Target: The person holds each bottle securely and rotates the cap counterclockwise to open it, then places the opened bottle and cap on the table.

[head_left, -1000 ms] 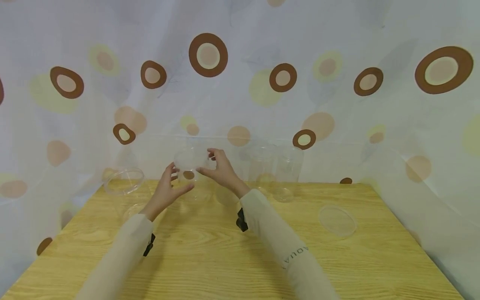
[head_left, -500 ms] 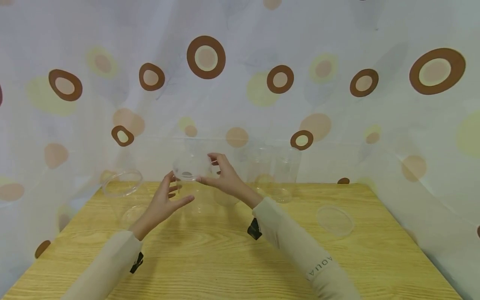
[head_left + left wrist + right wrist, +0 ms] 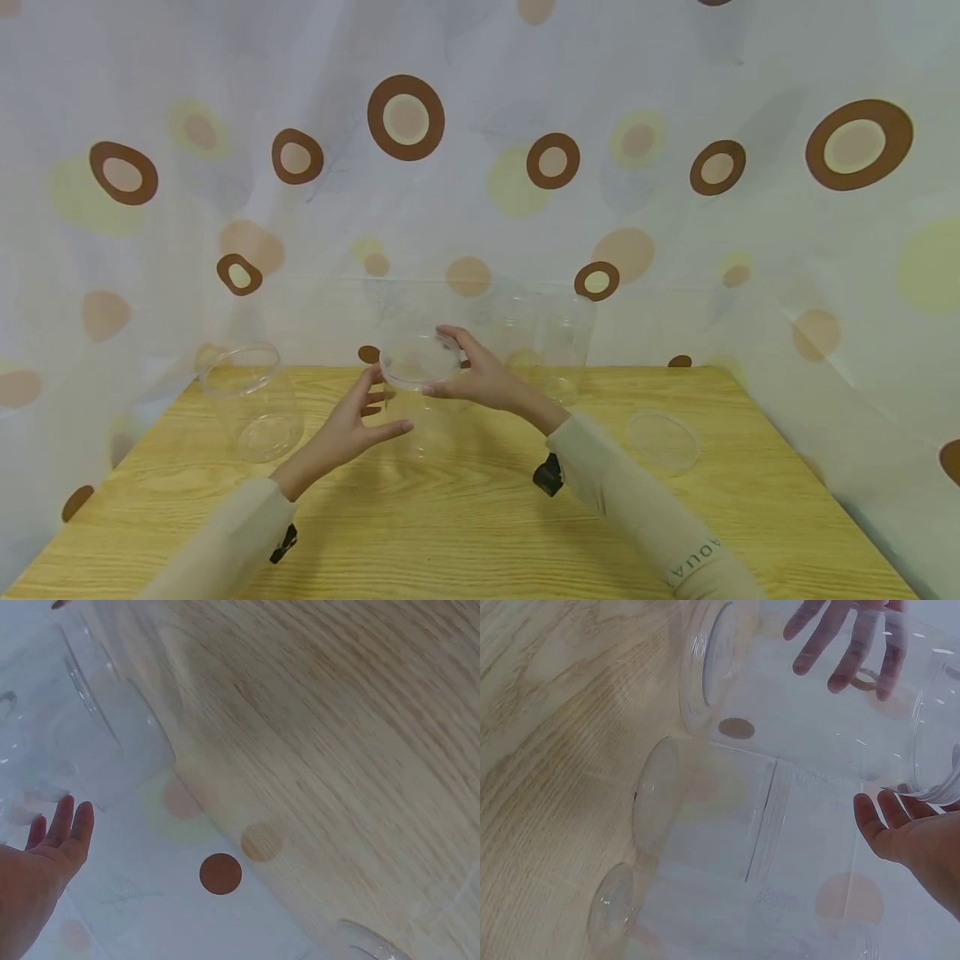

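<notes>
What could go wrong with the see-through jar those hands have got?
The jar might slip: the right hand grips it near the top, while the left hand is only spread loosely at its side. It could also bump the two standing jars, which are see-through and hard to spot. And the right sleeve might brush the clear disc lying on the table.

Leftmost jar (image 3: 253,404) near the table's (image 3: 465,533) back left corner, middle jar (image 3: 422,402) between left hand (image 3: 351,425) and right hand (image 3: 487,381), two jars (image 3: 564,354) side by side near the back edge right of centre, lid (image 3: 663,439) towards the right edge.
</notes>
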Action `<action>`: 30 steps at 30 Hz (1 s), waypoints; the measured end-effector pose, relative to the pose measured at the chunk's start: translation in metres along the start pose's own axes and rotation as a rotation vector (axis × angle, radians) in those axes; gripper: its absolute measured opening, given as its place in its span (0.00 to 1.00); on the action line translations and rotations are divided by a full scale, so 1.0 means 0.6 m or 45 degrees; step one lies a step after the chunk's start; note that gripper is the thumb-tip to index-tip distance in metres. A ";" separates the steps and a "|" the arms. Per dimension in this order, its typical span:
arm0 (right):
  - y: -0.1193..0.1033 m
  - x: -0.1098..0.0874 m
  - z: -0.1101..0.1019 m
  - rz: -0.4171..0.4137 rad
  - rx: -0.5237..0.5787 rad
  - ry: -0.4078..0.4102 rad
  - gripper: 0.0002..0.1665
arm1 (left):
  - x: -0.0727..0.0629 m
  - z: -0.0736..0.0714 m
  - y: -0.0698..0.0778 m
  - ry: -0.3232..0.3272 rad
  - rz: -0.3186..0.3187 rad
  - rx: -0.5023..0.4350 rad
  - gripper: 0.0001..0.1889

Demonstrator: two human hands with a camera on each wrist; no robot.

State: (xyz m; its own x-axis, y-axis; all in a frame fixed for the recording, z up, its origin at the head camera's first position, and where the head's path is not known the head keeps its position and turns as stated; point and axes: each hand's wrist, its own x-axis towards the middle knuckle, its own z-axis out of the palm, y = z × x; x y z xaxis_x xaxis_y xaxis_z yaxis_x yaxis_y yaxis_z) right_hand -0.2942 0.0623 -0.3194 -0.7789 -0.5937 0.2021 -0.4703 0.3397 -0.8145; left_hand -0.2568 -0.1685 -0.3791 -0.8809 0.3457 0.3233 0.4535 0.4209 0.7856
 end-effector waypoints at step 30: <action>0.032 -0.079 -0.034 -0.066 -0.043 0.247 0.52 | 0.025 0.124 0.017 -0.016 0.043 -0.302 0.58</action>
State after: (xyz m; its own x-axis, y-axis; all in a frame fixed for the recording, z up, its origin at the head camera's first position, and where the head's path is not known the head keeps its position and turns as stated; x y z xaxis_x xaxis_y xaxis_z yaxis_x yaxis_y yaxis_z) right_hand -0.2746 0.1121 -0.3335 -0.8170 -0.4607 0.3469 -0.5230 0.3385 -0.7822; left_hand -0.2551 -0.0967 -0.4057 -0.8632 0.3673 0.3463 0.4371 0.2006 0.8767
